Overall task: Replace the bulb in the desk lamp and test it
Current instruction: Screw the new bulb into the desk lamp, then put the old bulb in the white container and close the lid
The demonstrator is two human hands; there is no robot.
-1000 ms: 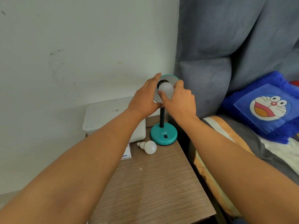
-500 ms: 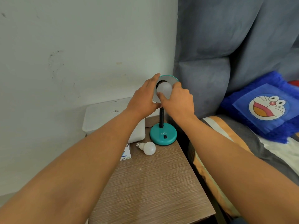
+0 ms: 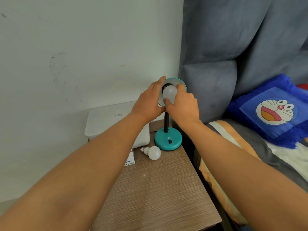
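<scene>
A pale wall (image 3: 66, 47) meets a grey padded headboard (image 3: 233, 47) in the corner, and a wood-grain bedside table (image 3: 158, 189) stands below.

Two bare hands meet over the table at the head of one teal desk lamp (image 3: 168, 140). The right hand (image 3: 183, 107) has its thumb and fingers closed around the white bulb in the lamp (image 3: 169, 93), which sits in the dark socket inside the shade (image 3: 180, 82). The left hand (image 3: 148, 102) is half curled against the left rim of the shade, fingertips reaching its top edge, steadying it; how firmly it grips cannot be told.

Below the hands a black flexible neck (image 3: 166, 122) runs down to the round base, marked ATN, with one black switch (image 3: 169, 141) on it. The base rests at the far right of the table.

Two bulbs are in view: the one in the socket and a spare bulb (image 3: 152, 152) lying on its side just left of the base, screw cap pointing left. One white box (image 3: 113, 124) sits behind it against the wall, and one small printed carton (image 3: 130, 160) shows partly beside the left forearm.

To the right, a bed carries one blue cartoon cushion (image 3: 275, 112).
</scene>
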